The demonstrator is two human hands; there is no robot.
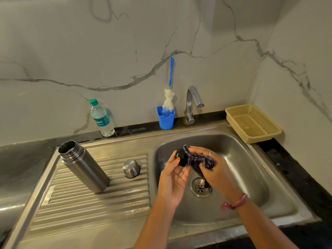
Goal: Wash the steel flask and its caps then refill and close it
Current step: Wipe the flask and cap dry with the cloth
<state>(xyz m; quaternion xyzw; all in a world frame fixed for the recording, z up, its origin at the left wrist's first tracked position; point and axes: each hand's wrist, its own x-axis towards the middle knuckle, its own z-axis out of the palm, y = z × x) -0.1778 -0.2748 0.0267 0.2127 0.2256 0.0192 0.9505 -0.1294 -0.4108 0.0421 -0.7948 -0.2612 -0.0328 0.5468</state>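
The open steel flask (84, 167) stands upright on the ribbed drainboard (93, 200), left of the sink. Its steel cup cap (131, 168) sits upside down on the drainboard beside it. Over the sink basin (251, 177), my left hand (173, 178) holds the small black inner cap (181, 157) with fingers and thumb. My right hand (213, 168) grips a dark checked cloth (196, 161) that is pressed against the black cap. Part of the cloth hangs down toward the drain (199, 187).
A plastic water bottle (101, 118) with a green cap stands against the marble wall. A blue holder (165, 118) carries a bottle brush (169, 97). The chrome tap (192, 103) is not running. A beige basket (253, 123) sits at the right.
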